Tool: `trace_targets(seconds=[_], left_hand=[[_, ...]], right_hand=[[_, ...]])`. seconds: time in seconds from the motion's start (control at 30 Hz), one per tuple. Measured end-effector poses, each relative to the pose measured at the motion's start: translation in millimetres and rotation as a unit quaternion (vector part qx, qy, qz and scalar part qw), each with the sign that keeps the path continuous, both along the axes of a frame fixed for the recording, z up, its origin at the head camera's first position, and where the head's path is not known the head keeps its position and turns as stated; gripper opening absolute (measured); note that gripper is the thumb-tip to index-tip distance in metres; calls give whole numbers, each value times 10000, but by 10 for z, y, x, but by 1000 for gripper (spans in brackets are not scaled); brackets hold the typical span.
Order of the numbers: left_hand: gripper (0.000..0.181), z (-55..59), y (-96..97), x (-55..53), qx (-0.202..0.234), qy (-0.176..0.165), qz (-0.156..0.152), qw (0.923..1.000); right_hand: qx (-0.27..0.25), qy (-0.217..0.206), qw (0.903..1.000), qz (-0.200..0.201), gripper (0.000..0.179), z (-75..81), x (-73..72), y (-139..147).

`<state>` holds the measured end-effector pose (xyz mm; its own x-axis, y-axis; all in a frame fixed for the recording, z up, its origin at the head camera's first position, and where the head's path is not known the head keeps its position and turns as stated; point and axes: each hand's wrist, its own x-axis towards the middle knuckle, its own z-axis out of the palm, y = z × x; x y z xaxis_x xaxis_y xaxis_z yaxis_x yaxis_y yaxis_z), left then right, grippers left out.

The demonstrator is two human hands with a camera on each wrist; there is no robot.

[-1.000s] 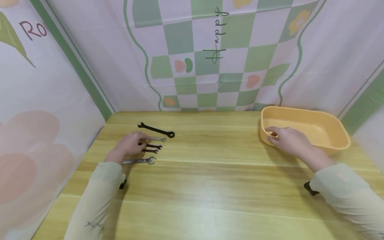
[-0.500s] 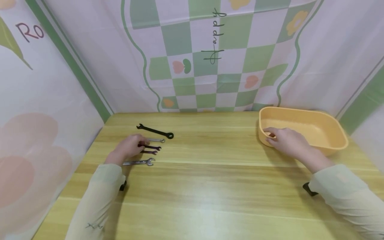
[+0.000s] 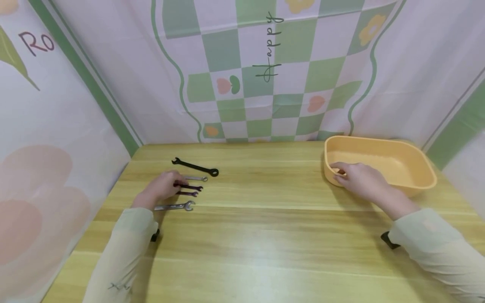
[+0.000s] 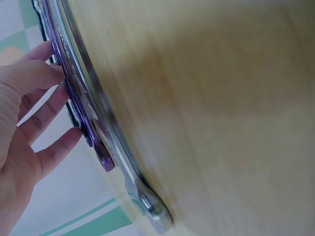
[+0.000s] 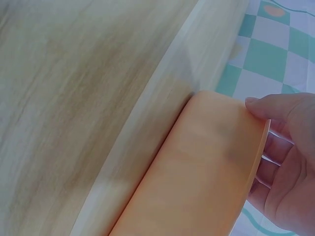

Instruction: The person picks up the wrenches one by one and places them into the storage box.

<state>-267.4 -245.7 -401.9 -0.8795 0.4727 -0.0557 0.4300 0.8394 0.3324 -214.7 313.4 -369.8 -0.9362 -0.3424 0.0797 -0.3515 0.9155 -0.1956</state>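
Observation:
My left hand (image 3: 163, 186) is at the left of the table, over a row of wrenches. Its thumb and fingers pinch a dark purple wrench (image 3: 193, 187), with part of the handle hidden under the hand. A second purple wrench (image 4: 105, 160) lies just nearer, close alongside. Beyond the fingers lies a small silver wrench (image 3: 197, 178); a larger silver wrench (image 3: 175, 206) is on the near side. On the right, my right hand (image 3: 365, 182) grips the rim of a yellow plastic basin (image 5: 192, 167), thumb on the outer wall and fingers inside.
A black wrench (image 3: 195, 166) lies at the back of the row. The wooden table (image 3: 257, 235) ends against a patterned cloth (image 3: 261, 99) at the back, and more cloth hangs at the left. The basin stands near the back right corner.
The head view has shifted slightly. Both hands keep their places, the left at the purple wrench and the right on the basin's rim.

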Motion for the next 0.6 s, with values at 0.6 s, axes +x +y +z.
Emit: trace_targets(seconds=[0.6], left_hand=[[26,-16,11,-33,13,-54,-37,10000]], right_hand=[[-124,136,9997,160,36,-11,55,-100]])
